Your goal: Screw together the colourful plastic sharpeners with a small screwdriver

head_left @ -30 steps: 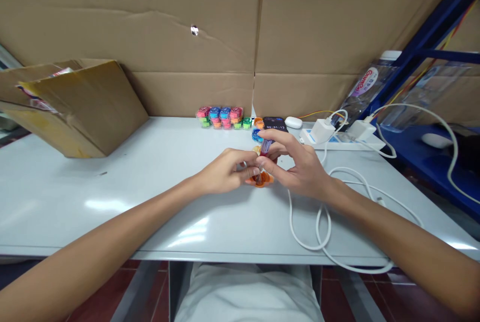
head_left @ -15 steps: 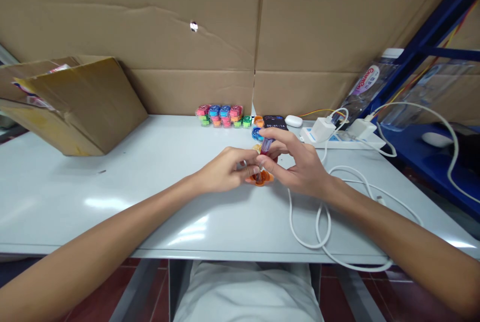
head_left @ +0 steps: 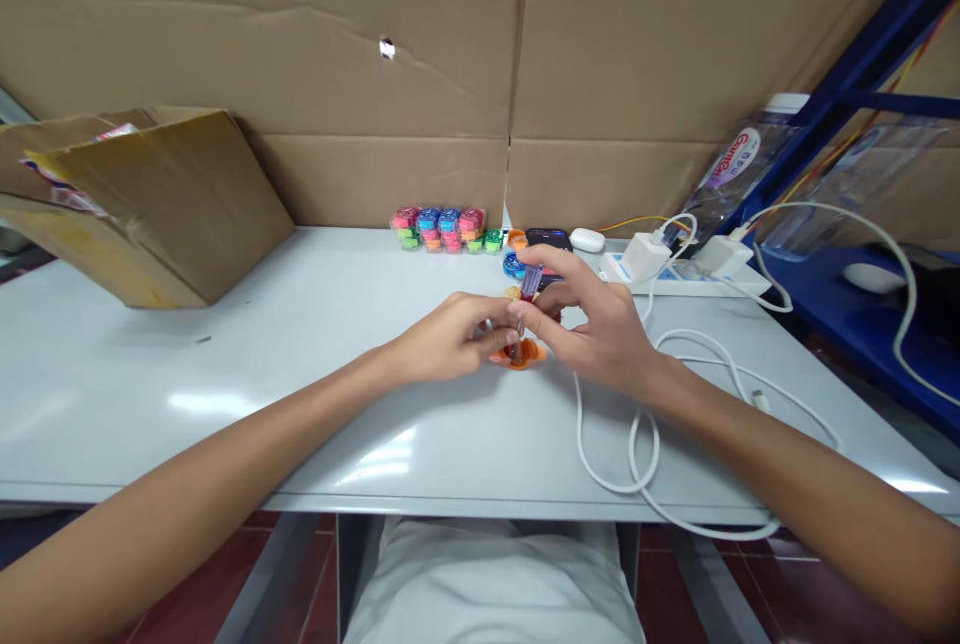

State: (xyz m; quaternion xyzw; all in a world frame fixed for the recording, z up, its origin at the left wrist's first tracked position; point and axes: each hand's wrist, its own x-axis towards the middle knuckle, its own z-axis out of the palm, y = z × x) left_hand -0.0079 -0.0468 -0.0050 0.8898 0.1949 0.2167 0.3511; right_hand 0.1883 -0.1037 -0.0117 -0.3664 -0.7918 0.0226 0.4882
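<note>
- The tube (head_left: 531, 281), clear and purplish with a red lower part, is held above the table (head_left: 337, 324), right of centre, between the two hands.
- The right hand (head_left: 596, 324) grasps the tube, index finger at its top, thumb low down; the other fingers bend in behind.
- The left hand (head_left: 457, 336) is curled, its thumb and fingertips at the tube's lower end; whether they grip anything I cannot tell, as the fingers cover the spot.
- The orange piece (head_left: 529, 354) is just below the fingertips, partly covered by them.
- Beyond the hands sit the blue piece (head_left: 514, 266) and the phone (head_left: 550, 238), partly covered by the right hand; its screen text is too small to read.
- Open room: a wide bare stretch left of the left hand, and a strip between the hands and the near edge.
- Along the back edge, by the cardboard wall (head_left: 375, 179), stand colourful stacks (head_left: 439, 229); the white case (head_left: 587, 240) is beside the phone.
- Rightward, the cable (head_left: 585, 454) loops under the right forearm and past the near edge; the power strip (head_left: 720, 281) holds white plugs.
- The bottle (head_left: 739, 164) has red label lettering starting "Ga"; the rest is unclear.
- The open carton (head_left: 187, 214) stands far left.
</note>
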